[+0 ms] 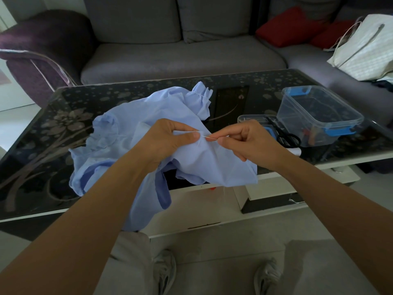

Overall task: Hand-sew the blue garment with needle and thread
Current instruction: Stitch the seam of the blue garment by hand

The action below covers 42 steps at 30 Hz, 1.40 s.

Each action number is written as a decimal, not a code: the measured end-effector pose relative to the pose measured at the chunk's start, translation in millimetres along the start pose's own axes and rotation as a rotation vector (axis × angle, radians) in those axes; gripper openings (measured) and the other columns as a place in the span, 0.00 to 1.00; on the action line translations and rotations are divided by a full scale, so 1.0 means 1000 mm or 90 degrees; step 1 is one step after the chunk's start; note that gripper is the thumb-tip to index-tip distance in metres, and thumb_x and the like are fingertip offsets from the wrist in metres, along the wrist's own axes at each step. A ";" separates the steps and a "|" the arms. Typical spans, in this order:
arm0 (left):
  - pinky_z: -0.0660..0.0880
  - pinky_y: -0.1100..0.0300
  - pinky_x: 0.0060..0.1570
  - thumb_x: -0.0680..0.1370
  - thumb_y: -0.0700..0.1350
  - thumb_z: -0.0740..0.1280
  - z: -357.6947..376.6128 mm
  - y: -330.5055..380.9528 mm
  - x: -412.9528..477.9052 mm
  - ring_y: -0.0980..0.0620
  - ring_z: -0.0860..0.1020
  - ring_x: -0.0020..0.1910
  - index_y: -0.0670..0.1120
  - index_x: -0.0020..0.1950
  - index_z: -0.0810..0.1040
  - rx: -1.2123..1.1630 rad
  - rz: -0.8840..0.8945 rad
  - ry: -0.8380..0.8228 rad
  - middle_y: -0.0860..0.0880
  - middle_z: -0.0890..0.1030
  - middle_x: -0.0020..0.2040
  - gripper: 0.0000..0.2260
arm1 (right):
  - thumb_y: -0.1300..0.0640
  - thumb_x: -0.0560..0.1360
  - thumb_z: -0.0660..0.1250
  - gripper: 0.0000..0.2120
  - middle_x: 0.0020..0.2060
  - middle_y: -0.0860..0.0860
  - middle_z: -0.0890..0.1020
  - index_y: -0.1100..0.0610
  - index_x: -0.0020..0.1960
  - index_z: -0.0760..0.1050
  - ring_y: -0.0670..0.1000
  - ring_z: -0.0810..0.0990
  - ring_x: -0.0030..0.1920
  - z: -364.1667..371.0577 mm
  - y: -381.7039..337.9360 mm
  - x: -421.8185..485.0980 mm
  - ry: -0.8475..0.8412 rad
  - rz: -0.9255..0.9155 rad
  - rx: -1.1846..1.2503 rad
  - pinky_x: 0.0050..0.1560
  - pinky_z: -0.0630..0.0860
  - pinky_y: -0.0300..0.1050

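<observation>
Blue garment [131,133] is bunched taut in the left hand [168,139] to steady the seam; right hand [244,139] pinches the needle [209,137] for stitching.

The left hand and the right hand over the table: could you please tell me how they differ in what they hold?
The left hand grips a bunched fold of the blue garment, whereas the right hand pinches the needle between thumb and forefinger. The left hand's thumb points rightward; the right hand's points leftward. Both hands have curled fingers and meet at the same fold.
</observation>
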<state>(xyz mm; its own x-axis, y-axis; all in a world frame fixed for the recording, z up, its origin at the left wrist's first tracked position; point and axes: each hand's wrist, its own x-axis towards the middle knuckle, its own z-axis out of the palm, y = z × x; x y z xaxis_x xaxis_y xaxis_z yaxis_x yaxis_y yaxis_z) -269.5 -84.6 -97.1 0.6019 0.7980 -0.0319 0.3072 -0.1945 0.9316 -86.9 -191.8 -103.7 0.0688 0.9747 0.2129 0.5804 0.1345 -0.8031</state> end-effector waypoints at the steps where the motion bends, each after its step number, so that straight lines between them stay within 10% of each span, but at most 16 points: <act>1: 0.77 0.63 0.48 0.77 0.47 0.69 0.000 0.000 0.000 0.52 0.80 0.50 0.44 0.54 0.83 -0.001 -0.002 -0.001 0.49 0.83 0.51 0.09 | 0.62 0.79 0.64 0.11 0.21 0.40 0.74 0.50 0.57 0.79 0.43 0.70 0.23 -0.001 0.000 0.000 -0.001 0.003 0.006 0.29 0.69 0.31; 19: 0.78 0.59 0.53 0.76 0.48 0.71 -0.001 -0.007 0.003 0.51 0.80 0.53 0.45 0.56 0.82 0.023 -0.011 -0.015 0.48 0.83 0.53 0.11 | 0.64 0.80 0.62 0.14 0.21 0.52 0.67 0.49 0.54 0.81 0.45 0.64 0.22 -0.001 -0.002 -0.001 -0.051 0.027 0.021 0.25 0.66 0.34; 24: 0.76 0.72 0.39 0.77 0.44 0.70 0.000 -0.003 0.000 0.61 0.81 0.42 0.51 0.43 0.83 0.044 0.032 -0.033 0.55 0.83 0.43 0.04 | 0.64 0.80 0.62 0.12 0.19 0.46 0.67 0.51 0.55 0.81 0.44 0.65 0.21 -0.001 -0.002 0.000 -0.069 0.039 0.009 0.26 0.68 0.34; 30: 0.76 0.69 0.41 0.76 0.45 0.71 -0.001 -0.004 -0.001 0.58 0.81 0.44 0.48 0.45 0.85 0.050 0.027 -0.044 0.52 0.84 0.45 0.03 | 0.64 0.81 0.58 0.21 0.21 0.49 0.71 0.51 0.72 0.67 0.45 0.67 0.22 -0.003 -0.002 0.001 -0.175 0.117 0.043 0.31 0.70 0.37; 35: 0.78 0.62 0.49 0.76 0.47 0.72 -0.003 -0.008 0.001 0.53 0.81 0.49 0.47 0.48 0.86 0.085 0.029 -0.063 0.50 0.85 0.47 0.06 | 0.64 0.82 0.55 0.15 0.22 0.52 0.73 0.52 0.64 0.73 0.45 0.67 0.22 -0.002 -0.006 0.002 -0.221 0.129 0.067 0.27 0.67 0.35; 42: 0.71 0.72 0.36 0.74 0.48 0.73 0.002 -0.007 0.001 0.57 0.78 0.41 0.49 0.40 0.82 0.097 0.001 -0.003 0.53 0.82 0.41 0.05 | 0.63 0.82 0.56 0.10 0.22 0.50 0.75 0.53 0.54 0.75 0.45 0.68 0.21 0.000 -0.005 0.005 -0.192 0.135 0.055 0.29 0.69 0.36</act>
<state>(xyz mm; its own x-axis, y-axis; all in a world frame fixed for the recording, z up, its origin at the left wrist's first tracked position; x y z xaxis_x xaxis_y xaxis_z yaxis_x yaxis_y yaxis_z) -269.2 -83.8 -104.2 0.6062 0.7947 -0.0322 0.4144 -0.2810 0.8656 -89.2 -187.9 -99.0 -0.0698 0.9895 -0.1263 0.5070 -0.0738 -0.8587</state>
